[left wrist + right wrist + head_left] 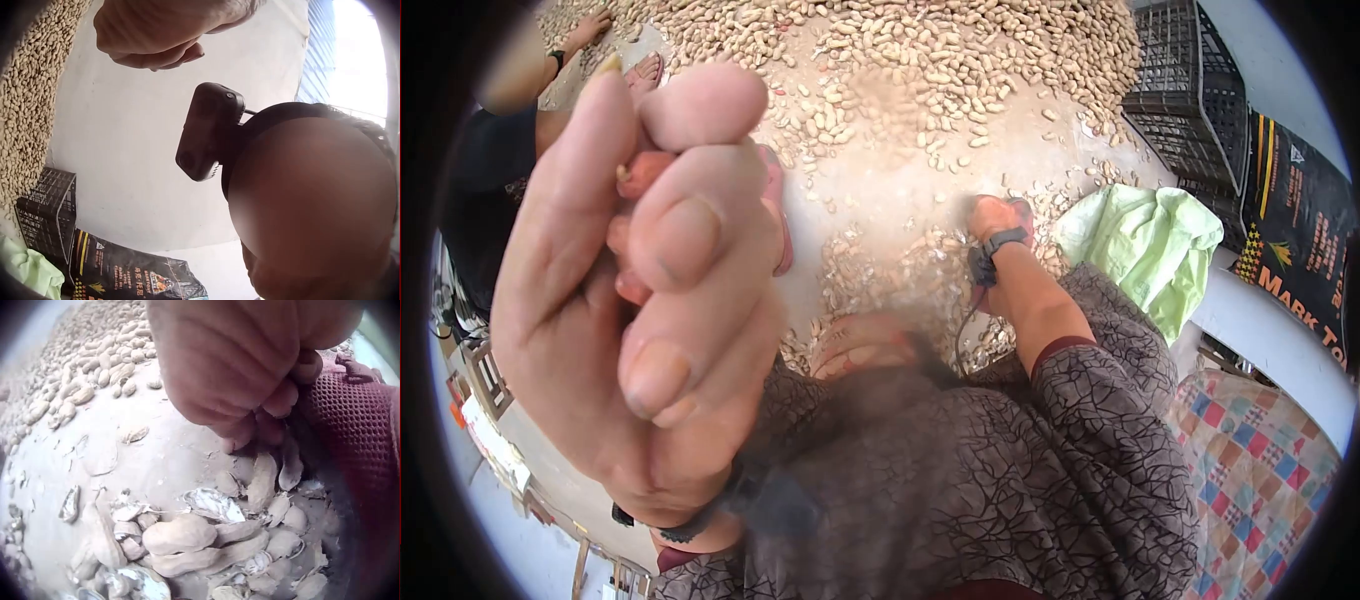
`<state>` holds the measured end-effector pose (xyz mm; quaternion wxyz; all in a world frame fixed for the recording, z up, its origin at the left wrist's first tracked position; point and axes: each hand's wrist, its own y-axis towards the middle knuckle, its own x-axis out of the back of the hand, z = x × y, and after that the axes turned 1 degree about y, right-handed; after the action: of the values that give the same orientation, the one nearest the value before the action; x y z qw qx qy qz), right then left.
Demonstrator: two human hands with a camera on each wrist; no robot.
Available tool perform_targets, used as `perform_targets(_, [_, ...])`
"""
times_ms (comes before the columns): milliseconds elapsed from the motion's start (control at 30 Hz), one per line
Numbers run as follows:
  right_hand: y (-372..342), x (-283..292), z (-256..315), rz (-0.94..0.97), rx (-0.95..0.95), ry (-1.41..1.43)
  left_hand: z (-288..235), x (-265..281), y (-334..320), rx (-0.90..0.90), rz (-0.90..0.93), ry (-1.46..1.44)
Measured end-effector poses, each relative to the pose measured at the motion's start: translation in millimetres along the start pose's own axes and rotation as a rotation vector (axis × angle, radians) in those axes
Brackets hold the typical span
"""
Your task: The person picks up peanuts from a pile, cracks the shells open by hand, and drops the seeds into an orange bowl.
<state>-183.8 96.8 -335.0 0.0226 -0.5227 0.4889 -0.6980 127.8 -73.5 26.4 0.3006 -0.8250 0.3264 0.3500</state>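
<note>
My left hand [655, 270] is raised close to the head camera, palm side showing. Its curled fingers hold several reddish peanut kernels [640, 175], partly hidden between fingers and palm. The left wrist view catches this hand [172, 31] from the back at the top edge. Low down by the floor, my right hand [997, 218] reaches beside a foot. In the right wrist view, the bent fingers of the right hand [231, 356] point down, fingertips right at an unshelled peanut [262, 481]. I cannot tell whether they grip it. Broken shells [215, 506] and whole peanuts [178, 534] lie around.
A wide heap of peanuts [960, 50] covers the floor ahead. At the right are a black plastic crate [1185, 95], a pale green sack [1150, 245], a black printed sack [1300, 235] and a checkered cushion [1250, 480]. Another person's arm [580, 38] reaches in at upper left.
</note>
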Motion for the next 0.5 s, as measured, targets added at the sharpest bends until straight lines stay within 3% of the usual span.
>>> perform_targets(67, [-1.9, 6.1, 3.0, -0.019, 0.038, 0.026, 2.3, -0.9, 4.6, -0.017, -0.002, -0.021])
perform_targets(133, [2.6, 2.9, 3.0, -0.162, 0.032, 0.264, 3.9, -10.0, 6.0, -0.040, 0.003, -0.048])
perform_targets(200, [18.2, 4.7, 0.5, -0.257, 0.036, 0.384, 2.9, -24.8, 6.2, -0.008, -0.140, -0.136])
perform_targets(267, [44.6, 14.5, 0.7, -0.154, 0.478, 0.463, 7.4, -21.4, 8.6, -0.031, -0.049, -0.178])
perform_targets(300, [30.7, 35.8, 11.0, -0.172, 0.487, 0.460, 10.6, -24.1, 9.7, -0.049, -0.039, -0.211])
perform_targets(367, [-31.2, 104.3, 50.5, 0.091, 0.350, 1.210, 15.7, -30.5, 12.7, -0.073, -0.049, -0.239])
perform_targets(500, [-96.0, 179.2, 80.1, 0.151, 0.544, 1.421, 27.1, -25.5, 20.4, -0.105, 0.024, -0.170])
